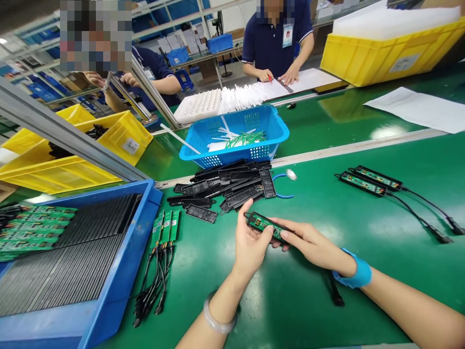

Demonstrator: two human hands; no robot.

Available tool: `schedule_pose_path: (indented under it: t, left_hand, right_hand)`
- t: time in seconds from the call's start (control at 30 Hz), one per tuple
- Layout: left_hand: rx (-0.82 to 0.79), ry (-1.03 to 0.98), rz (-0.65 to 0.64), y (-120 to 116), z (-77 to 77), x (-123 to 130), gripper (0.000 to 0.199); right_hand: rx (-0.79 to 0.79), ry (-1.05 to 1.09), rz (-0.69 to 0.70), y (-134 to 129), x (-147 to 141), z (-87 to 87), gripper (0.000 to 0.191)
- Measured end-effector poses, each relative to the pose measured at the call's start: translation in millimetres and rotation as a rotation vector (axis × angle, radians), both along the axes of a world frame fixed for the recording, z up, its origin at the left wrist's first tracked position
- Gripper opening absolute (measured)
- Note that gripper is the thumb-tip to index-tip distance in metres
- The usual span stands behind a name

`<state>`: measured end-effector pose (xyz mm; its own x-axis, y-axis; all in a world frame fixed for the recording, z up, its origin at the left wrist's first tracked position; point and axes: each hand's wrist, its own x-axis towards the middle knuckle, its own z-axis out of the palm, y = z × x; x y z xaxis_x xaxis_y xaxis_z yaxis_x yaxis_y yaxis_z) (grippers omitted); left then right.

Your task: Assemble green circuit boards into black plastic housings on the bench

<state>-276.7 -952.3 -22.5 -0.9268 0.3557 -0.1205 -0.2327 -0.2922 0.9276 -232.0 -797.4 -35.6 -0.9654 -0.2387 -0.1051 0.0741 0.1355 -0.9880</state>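
Note:
Both hands hold one black casing (250, 217) with a green circuit board (264, 225) in it, above the green table. My left hand (252, 242) grips its left part, thumb on the board. My right hand (308, 242) holds the right part, fingertips pressed on the board. A black cable (336, 291) shows below my right wrist. Black plastic covers (236, 186) lie heaped just beyond my hands. To the left, three green boards (166, 227) with black cables lie side by side. Two filled casings (363, 183) with cables rest at the right.
A blue tray (136, 247) of black casings and green boards stands at the left. Beyond the heap are blue-handled pliers (284, 196) and a blue basket (236, 155) with white and green strips. Yellow bins (385, 55) stand farther back. Two people work across the table.

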Motion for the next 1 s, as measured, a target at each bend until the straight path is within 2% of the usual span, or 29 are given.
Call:
schedule_pose_path:
  t: [0.1, 0.27, 0.37, 0.43, 0.47, 0.53, 0.73, 0.87, 1.0]
  left_hand:
    - [-0.002, -0.019, -0.022, 1, 4.8, 4, 0.079]
    - [-0.028, 0.044, 0.048, 0, 1.7, 2, 0.073]
    - [-0.024, 0.083, 0.164, -4, -5.1, -4, 0.059]
    - [-0.02, 0.123, 0.217, -7, -8.4, -7, 0.051]
    - [-0.025, 0.147, 0.225, -7, -9.2, -7, 0.049]
    - [-0.051, 0.202, 0.217, -7, -9.1, -7, 0.05]
    - [-0.126, 0.36, 0.189, -2, -4.8, 0, 0.052]
    - [-0.092, 0.325, 0.162, -4, -4.8, -2, 0.053]
    - [-0.069, 0.258, 0.16, -7, -5.1, -4, 0.058]
  right_hand:
    - [-0.062, -0.069, -0.008, -5, 1, 1.9, 0.049]
    - [-0.019, -0.027, -0.048, -8, 2, 3.2, 0.047]
    - [0.143, 0.055, -0.11, -2, 1, 6.0, 0.044]
    - [0.292, 0.125, -0.148, 3, 1, 8.1, 0.024]
    - [0.347, 0.165, -0.154, 5, 0, 9.0, 0.021]
    - [0.397, 0.247, -0.152, 8, 1, 10.0, 0.029]
    - [0.357, 0.349, -0.226, 3, 4, 4.8, 0.038]
    - [0.332, 0.3, -0.252, 2, 5, 2.3, 0.037]
    - [0.288, 0.199, -0.216, 4, 3, 5.6, 0.031]
